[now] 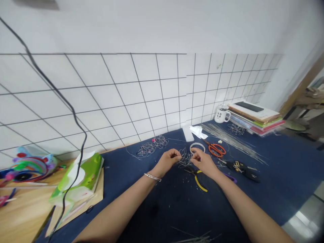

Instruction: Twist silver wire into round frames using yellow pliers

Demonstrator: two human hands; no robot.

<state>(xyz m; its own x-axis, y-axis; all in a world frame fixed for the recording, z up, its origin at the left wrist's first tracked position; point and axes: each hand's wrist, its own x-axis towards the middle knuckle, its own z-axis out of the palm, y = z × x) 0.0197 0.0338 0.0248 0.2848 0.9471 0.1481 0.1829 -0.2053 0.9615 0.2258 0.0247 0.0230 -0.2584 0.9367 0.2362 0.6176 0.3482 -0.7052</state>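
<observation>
A loose tangle of thin silvery wire point(185, 158) lies between my hands over the dark blue cloth. My left hand point(169, 161) pinches at its left side, thumb and forefinger together. On the tangle's right, my right hand point(202, 162) has its fingers curled together; what they hold is too small to make out. Just behind my right hand sits a white ring-shaped roll point(197, 144). Yellow-handled pliers point(200, 182) lie below the tangle, partly behind my right hand. Orange-handled scissors point(216, 150) rest to the right.
More wire coils point(152, 146) lie back left. Straight wires point(233, 141), a white mug point(222, 114) and stacked books point(255, 116) are back right. Black-handled tools point(242, 168) lie right. A green packet point(87, 172) is at left, crossed by a hanging black cable point(76, 116).
</observation>
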